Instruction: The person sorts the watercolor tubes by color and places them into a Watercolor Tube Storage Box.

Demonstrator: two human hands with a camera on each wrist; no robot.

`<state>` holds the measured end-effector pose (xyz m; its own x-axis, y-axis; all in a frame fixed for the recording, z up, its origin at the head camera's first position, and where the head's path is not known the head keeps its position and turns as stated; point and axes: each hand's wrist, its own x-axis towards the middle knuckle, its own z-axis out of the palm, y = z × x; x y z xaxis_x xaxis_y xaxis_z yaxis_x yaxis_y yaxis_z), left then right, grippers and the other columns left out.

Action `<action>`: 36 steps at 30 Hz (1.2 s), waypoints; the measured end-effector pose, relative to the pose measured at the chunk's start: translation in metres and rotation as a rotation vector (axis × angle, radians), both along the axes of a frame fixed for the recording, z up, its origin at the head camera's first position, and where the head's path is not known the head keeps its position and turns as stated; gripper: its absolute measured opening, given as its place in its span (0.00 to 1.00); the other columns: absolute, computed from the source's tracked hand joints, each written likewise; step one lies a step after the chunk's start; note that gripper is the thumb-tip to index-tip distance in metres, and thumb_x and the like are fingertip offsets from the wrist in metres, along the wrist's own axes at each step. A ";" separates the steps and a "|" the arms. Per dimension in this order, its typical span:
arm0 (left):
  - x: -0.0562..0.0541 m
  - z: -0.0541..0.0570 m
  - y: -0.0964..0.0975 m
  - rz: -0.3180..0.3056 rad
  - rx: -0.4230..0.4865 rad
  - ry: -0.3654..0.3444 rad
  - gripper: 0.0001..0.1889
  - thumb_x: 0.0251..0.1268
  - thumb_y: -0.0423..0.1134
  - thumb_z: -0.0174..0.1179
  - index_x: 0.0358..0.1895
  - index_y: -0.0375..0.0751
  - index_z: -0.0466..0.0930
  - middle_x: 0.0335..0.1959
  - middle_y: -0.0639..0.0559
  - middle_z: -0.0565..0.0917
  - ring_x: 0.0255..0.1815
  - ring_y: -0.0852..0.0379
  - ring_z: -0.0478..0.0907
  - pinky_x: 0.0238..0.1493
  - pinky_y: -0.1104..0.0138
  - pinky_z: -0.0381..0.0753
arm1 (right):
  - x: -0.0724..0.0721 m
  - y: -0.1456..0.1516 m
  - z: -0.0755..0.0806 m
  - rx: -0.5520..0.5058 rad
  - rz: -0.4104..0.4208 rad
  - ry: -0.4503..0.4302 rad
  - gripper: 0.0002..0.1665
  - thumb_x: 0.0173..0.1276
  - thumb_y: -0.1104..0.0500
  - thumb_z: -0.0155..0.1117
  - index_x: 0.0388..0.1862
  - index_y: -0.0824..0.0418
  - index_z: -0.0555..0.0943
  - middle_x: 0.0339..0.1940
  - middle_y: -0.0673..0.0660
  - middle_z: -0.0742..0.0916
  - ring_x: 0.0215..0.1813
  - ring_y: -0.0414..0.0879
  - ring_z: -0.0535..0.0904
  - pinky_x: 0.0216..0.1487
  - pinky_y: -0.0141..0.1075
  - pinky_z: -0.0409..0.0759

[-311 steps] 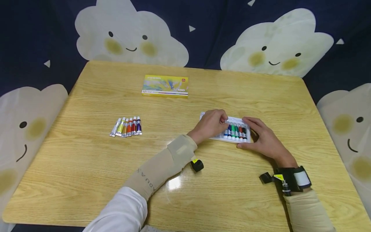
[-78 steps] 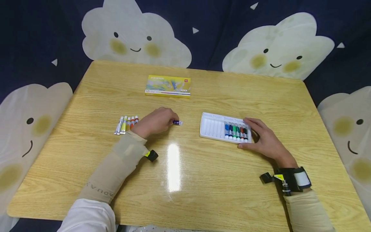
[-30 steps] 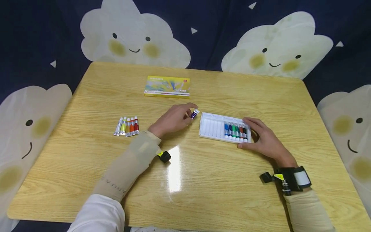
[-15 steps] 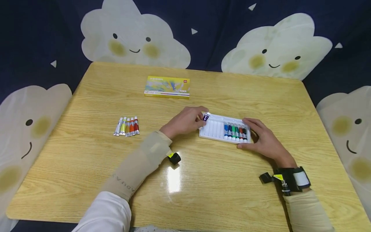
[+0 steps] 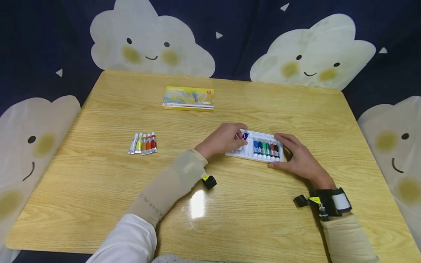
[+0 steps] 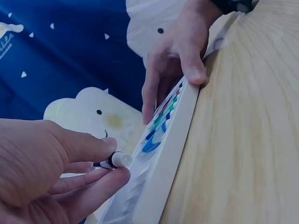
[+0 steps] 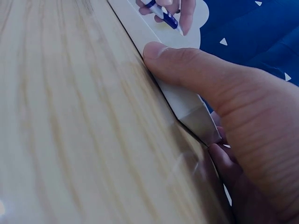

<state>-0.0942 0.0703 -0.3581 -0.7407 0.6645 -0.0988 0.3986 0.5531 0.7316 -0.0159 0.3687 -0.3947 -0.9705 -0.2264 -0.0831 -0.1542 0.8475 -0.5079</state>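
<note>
My left hand (image 5: 223, 139) pinches a purple paint tube (image 5: 245, 135) between thumb and fingers over the bare left half of the white plastic tray (image 5: 249, 158). In the left wrist view, the tube's white cap (image 6: 122, 159) points toward the camera, above the ribbed slots. Several blue, green, brown and dark paint tubes (image 5: 264, 149) lie side by side in the tray's right half. My right hand (image 5: 300, 157) grips the tray's right end, thumb on the near wall, fingers on the far side. The right wrist view shows the thumb (image 7: 161, 58) on the tray's side wall.
To the left, several paint tubes (image 5: 143, 143), silver-white, yellow, ochre, orange and red, lie in a row on the wooden table (image 5: 98, 190). A yellow paint box (image 5: 188, 98) lies at the back. A cloud-patterned dark curtain (image 5: 233, 47) hangs behind the table.
My left hand has picked the purple tube from the right end of the left row, carried it right and turned it over the tray. My right hand has stayed on the tray.
</note>
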 end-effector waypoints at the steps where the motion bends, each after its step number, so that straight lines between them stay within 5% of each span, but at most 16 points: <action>1: 0.000 -0.001 0.003 0.005 0.002 -0.005 0.29 0.73 0.44 0.65 0.73 0.41 0.72 0.51 0.47 0.87 0.47 0.57 0.82 0.52 0.65 0.81 | 0.000 0.000 0.000 -0.002 -0.001 0.000 0.64 0.53 0.37 0.83 0.84 0.51 0.61 0.82 0.59 0.66 0.80 0.65 0.62 0.73 0.68 0.63; 23: 0.014 -0.010 0.034 0.167 -0.004 0.009 0.29 0.70 0.46 0.68 0.69 0.37 0.76 0.38 0.54 0.84 0.35 0.61 0.76 0.43 0.71 0.74 | 0.000 0.001 0.000 -0.012 0.012 0.025 0.63 0.53 0.39 0.83 0.83 0.53 0.62 0.81 0.60 0.67 0.79 0.64 0.64 0.72 0.67 0.66; 36: 0.019 -0.011 0.041 0.180 -0.019 0.016 0.28 0.69 0.46 0.69 0.67 0.35 0.77 0.35 0.53 0.82 0.31 0.62 0.75 0.32 0.74 0.70 | 0.000 0.001 -0.002 -0.016 0.013 0.019 0.63 0.54 0.39 0.83 0.83 0.52 0.61 0.81 0.59 0.66 0.79 0.63 0.65 0.71 0.65 0.67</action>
